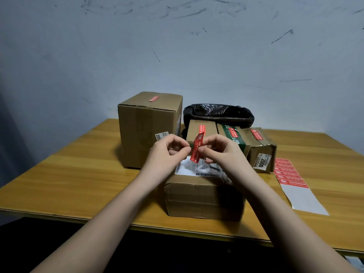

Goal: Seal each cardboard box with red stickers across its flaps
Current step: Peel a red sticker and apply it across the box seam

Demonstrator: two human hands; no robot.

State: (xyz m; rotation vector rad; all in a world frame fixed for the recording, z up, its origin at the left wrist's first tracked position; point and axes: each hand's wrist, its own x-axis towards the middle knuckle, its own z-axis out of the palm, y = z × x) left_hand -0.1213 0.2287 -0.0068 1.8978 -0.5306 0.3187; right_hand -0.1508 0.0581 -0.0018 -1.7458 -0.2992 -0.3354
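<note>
A red sticker (pixel 197 147) hangs upright between my two hands, above a low cardboard box (pixel 199 196) with a white shipping label near the table's front edge. My left hand (pixel 169 152) pinches the sticker's left edge and my right hand (pixel 218 151) pinches its right edge. Behind stand a tall box (pixel 145 129) with a red sticker on top, a small box (pixel 201 131) with a red sticker, and two more stickered boxes, a green-printed box (pixel 234 136) and a brown box (pixel 260 148).
A sheet of red stickers (pixel 289 172) on white backing lies on the wooden table (pixel 78 174) to the right. A bin lined with a black bag (pixel 218 113) stands at the back against the wall.
</note>
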